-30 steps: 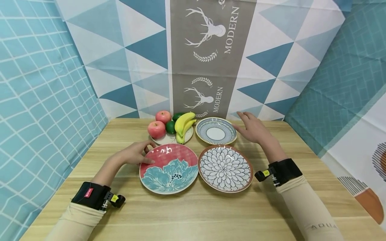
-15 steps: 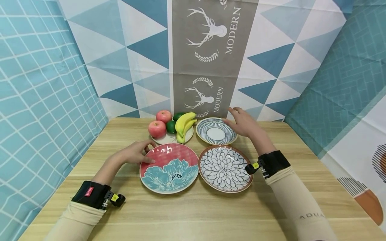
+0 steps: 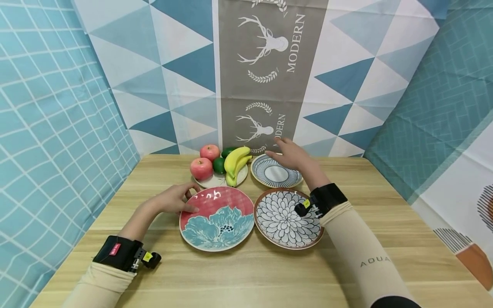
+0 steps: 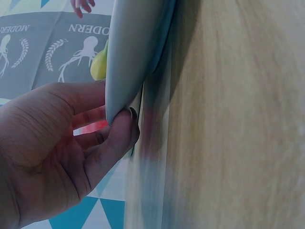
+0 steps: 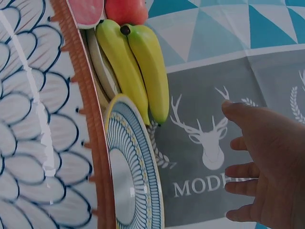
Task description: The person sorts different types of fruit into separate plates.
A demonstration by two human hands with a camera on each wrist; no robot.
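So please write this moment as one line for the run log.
left hand: pinches red flower plate rim | right hand: open above blue striped plate | bananas: untouched

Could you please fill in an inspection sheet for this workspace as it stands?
Surface: wooden table.
Job's things: red floral plate, its rim gripped by left hand; blue striped plate, with right hand open above it.
Clutter: petal-pattern plate; fruit plate holding bananas, two apples, green fruit.
Cables: nothing seen.
Surroundings: patterned cloth backdrop.
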